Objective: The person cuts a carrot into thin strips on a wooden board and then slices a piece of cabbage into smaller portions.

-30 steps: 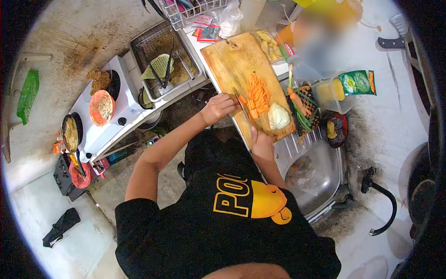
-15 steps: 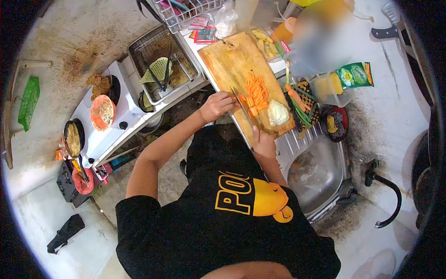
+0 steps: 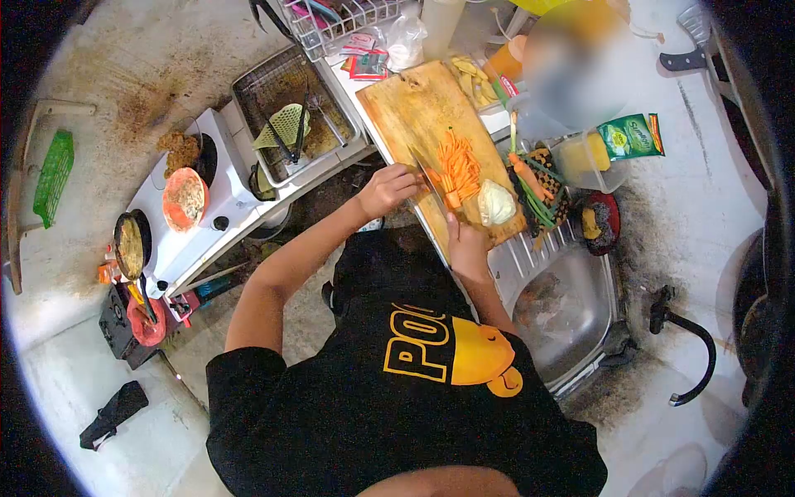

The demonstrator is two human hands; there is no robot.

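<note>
On the wooden cutting board (image 3: 406, 103) lies a heap of orange carrot strips (image 3: 458, 166). A pale, rounded vegetable piece (image 3: 496, 204) rests beside the heap. My right hand (image 3: 469, 251) is closed round the handle end of a knife (image 3: 432, 184), whose blade slants across the board's near side, left of the strips. My left hand (image 3: 391, 190) is at the board's left edge, fingers pinched together close to the blade. Some orange shows by its fingertips, but what they grip is too small to make out.
Right of the board are a whole carrot (image 3: 525, 174) with green stalks, a plastic container (image 3: 580, 160) and a sink (image 3: 559, 311). A stove (image 3: 170, 240) with a pink bowl (image 3: 185, 200) and a pan (image 3: 131, 246) stands left. A wire rack (image 3: 352, 25) is above.
My right hand and the knife handle have shifted slightly up and left along the board's edge. My left hand stays nearly in place, with its fingers still pinched.
</note>
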